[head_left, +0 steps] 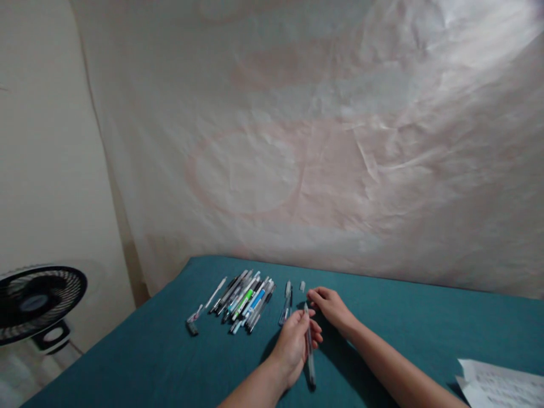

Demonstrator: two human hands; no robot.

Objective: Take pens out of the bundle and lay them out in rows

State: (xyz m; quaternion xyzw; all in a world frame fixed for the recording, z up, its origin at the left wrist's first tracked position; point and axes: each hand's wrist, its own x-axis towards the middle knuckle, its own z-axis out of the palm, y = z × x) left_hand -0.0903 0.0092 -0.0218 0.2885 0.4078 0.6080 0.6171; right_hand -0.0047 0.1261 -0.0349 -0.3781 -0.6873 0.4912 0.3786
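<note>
My left hand (292, 344) is closed around a clear-barrelled pen (311, 354), its tip end pointing away from me and its dark end towards me. Just beyond that tip, my right hand (331, 306) has its thumb and fingertips pressed together. Whatever they may pinch is too small to make out. A small clear pen cap (302, 286) lies on the teal cloth close to the right fingertips. Left of it are some loose pen parts (288, 300), clear and dark, beyond my left hand.
A pile of pens (244, 300), mostly grey and black with a green and a blue one, lies on the teal-covered surface (178, 368). Left of it are a thin white stick (216, 292) and a small dark object (192, 327). Written paper (501, 385) lies right; a fan (40, 303) stands left.
</note>
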